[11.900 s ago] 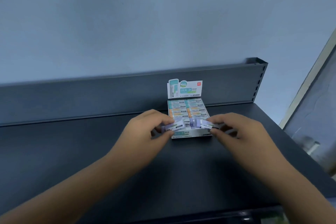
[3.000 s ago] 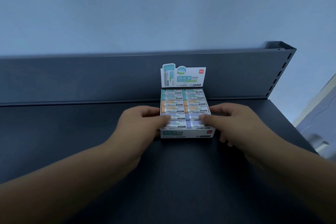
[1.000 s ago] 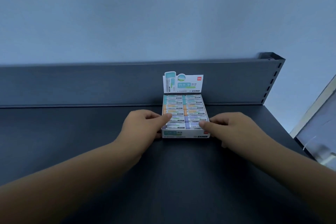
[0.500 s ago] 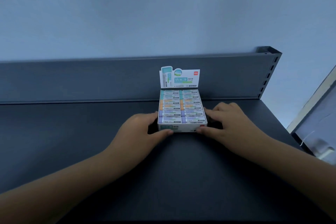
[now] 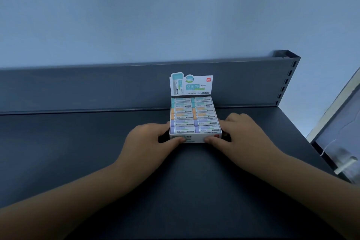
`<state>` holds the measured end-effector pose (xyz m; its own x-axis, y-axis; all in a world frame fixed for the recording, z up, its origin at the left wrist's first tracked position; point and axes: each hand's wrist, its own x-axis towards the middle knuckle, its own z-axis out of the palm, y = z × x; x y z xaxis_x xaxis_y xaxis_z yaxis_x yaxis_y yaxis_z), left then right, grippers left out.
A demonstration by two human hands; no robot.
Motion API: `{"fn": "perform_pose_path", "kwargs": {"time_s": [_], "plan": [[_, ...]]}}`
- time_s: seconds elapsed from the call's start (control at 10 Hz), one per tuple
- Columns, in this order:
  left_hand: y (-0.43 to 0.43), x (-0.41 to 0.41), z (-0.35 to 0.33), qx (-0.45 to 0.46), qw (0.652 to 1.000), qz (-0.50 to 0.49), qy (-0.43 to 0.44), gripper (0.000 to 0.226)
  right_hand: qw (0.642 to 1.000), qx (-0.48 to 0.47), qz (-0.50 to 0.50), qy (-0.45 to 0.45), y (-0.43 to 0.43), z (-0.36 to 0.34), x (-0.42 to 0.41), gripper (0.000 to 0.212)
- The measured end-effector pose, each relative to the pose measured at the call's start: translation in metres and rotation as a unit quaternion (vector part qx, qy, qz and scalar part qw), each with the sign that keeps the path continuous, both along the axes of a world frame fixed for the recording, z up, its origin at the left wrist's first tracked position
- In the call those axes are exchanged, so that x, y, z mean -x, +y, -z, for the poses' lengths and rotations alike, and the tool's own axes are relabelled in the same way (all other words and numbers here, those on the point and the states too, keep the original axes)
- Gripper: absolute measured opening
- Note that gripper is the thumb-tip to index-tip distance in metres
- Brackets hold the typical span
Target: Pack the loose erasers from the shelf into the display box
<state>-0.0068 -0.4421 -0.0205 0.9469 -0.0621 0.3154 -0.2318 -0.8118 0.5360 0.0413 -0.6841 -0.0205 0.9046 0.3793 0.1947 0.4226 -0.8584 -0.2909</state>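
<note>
Reaches in across the dark shelf [image 5: 78,161] with both forearms. Grips the box [image 5: 194,139] at its near corners, left hand [image 5: 148,142] on one side and right hand [image 5: 241,138] on the other, thumbs pressed to the front wall, fingers [image 5: 236,118] curled round the sides. Shows the erasers [image 5: 194,117] packed inside in two columns, purple nearest, then orange, then green, with no gap and none loose on the shelf in view. Reads as packing done and the box being squared or placed. Calls next for a level slide back toward the rear panel [image 5: 97,87], close behind, without tipping the upright header card [image 5: 191,84], then a release.
</note>
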Motion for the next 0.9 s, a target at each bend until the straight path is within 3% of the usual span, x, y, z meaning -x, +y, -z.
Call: {"fn": "perform_pose_path", "kwargs": {"time_s": [0.4, 0.6, 0.8, 0.9], "plan": [[0.001, -0.003, 0.008, 0.027, 1.000, -0.007, 0.005, 0.036, 0.999, -0.041, 0.007, -0.015, 0.003, 0.004, 0.004, 0.036], [0.000, 0.000, 0.006, 0.034, 0.999, -0.007, 0.003, 0.035, 1.000, -0.006, 0.012, -0.007, 0.003, 0.000, 0.005, 0.038], [0.002, -0.004, -0.002, -0.009, 0.999, 0.013, 0.052, 0.041, 0.995, 0.059, -0.023, 0.077, -0.002, -0.023, -0.002, 0.037], [0.008, 0.002, -0.005, 0.119, 0.982, -0.053, 0.138, 0.063, 0.991, 0.112, 0.012, 0.065, -0.013, -0.035, 0.001, 0.028]]}}
